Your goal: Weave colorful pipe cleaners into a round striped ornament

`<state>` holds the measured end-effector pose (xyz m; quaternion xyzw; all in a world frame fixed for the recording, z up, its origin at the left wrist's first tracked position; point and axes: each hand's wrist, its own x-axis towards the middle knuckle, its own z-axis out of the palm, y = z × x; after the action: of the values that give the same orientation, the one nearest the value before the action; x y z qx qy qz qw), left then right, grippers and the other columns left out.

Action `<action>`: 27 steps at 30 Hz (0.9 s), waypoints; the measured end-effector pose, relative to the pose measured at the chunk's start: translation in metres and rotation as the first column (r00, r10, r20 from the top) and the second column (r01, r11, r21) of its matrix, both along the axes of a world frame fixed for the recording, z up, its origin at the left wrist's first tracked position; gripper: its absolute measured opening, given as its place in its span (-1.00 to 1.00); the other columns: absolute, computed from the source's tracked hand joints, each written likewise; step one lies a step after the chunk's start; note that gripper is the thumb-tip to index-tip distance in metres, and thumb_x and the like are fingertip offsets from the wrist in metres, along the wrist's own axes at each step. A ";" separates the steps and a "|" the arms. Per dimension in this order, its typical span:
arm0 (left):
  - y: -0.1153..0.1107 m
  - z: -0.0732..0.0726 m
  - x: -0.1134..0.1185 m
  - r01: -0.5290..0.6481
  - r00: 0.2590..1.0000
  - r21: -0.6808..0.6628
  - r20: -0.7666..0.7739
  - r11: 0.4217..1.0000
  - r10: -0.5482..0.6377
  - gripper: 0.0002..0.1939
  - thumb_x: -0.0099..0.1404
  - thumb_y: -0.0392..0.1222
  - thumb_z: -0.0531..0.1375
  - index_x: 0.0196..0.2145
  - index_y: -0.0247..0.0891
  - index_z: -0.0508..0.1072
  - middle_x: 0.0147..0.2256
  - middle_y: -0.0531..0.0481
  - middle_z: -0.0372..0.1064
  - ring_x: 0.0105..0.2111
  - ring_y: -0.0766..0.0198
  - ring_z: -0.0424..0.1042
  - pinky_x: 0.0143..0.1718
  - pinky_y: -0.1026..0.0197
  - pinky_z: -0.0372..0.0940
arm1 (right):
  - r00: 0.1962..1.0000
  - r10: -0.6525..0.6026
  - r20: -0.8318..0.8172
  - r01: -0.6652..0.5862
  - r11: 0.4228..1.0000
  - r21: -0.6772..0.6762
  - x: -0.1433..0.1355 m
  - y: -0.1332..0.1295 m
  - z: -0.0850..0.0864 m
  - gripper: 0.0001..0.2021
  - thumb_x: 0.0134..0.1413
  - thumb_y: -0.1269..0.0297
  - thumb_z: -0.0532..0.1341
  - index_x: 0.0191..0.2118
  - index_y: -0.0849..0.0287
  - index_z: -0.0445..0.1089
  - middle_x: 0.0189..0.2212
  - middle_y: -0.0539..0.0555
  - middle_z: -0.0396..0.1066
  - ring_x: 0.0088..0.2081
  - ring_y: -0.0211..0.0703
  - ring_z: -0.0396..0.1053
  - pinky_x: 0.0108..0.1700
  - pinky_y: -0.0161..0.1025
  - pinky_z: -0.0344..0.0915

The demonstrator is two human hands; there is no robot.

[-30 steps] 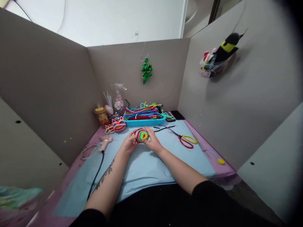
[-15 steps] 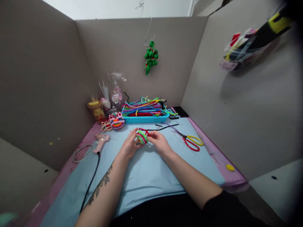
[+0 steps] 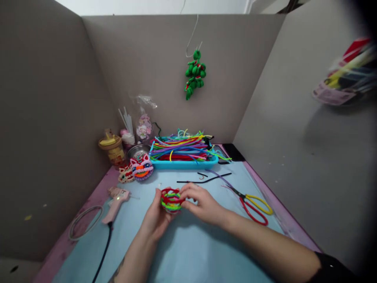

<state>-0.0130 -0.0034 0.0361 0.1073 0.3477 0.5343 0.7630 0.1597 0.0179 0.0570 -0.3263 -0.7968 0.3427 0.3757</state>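
Between my two hands is a small round piece of coiled pipe cleaners (image 3: pixel 171 201), red on top with green, yellow and pink bands below. My left hand (image 3: pixel 156 216) grips it from the left and underneath, thumb along its side. The fingers of my right hand (image 3: pixel 198 200) pinch its red upper right edge. Black pipe cleaners (image 3: pixel 203 181) lie on the blue mat (image 3: pixel 200 243) just beyond my hands. To the right rest scissors (image 3: pixel 244 198) with one red and one yellow handle, blades slightly apart. A pink glue gun (image 3: pixel 116 206) lies to the left.
A blue tray (image 3: pixel 184 165) heaped with pipe cleaners stands at the back. Left of it are lion-head figures (image 3: pixel 141 168), a metal bowl (image 3: pixel 138 151) and a lidded cup (image 3: pixel 112 147). A black phone (image 3: pixel 233 152) lies back right. Grey partitions (image 3: pixel 141 55) enclose the table.
The coiled piece has been tilted so its red top ring now faces me more. My right hand has shifted over its upper edge. The camera view has moved closer and tipped down.
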 end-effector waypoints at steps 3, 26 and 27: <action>-0.003 0.009 0.002 -0.025 1.000 0.051 -0.015 0.998 0.026 -0.56 0.17 0.04 0.21 -0.05 -0.20 0.35 -0.17 -0.13 0.41 -0.28 0.17 0.45 -0.23 0.07 0.36 | 1.000 0.021 -0.004 -0.021 0.999 -0.025 -0.011 0.017 0.007 -0.93 0.00 0.42 0.18 -0.42 0.18 0.40 -0.44 0.01 0.35 -0.34 -0.26 0.30 -0.27 -0.31 0.21; 0.048 -0.021 0.000 -0.095 0.989 -0.187 0.097 0.978 0.115 -0.18 0.14 -0.33 0.25 0.22 0.17 -0.04 0.03 -0.12 0.32 -0.17 0.08 0.47 -0.28 0.08 0.40 | 0.855 -0.297 0.425 0.203 0.946 0.253 0.059 0.215 0.063 -0.68 0.05 0.18 0.12 -0.08 0.13 0.40 -0.11 0.12 0.42 -0.05 -0.05 0.35 0.03 -0.10 0.22; 0.048 -0.024 -0.002 -0.091 0.987 -0.199 0.114 0.976 0.115 -0.18 0.14 -0.34 0.24 0.22 0.17 -0.04 0.03 -0.11 0.32 -0.17 0.08 0.47 -0.28 0.08 0.40 | 0.839 -0.208 0.502 0.095 0.966 0.241 0.052 0.219 0.060 -0.55 -0.01 0.13 0.18 0.03 0.13 0.33 0.01 0.15 0.35 0.05 0.00 0.27 0.10 -0.06 0.16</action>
<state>-0.0151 0.0447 0.0123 -0.0191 0.3544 0.5426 0.7613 0.2112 0.2370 0.1166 -0.4287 -0.8715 0.1254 0.2025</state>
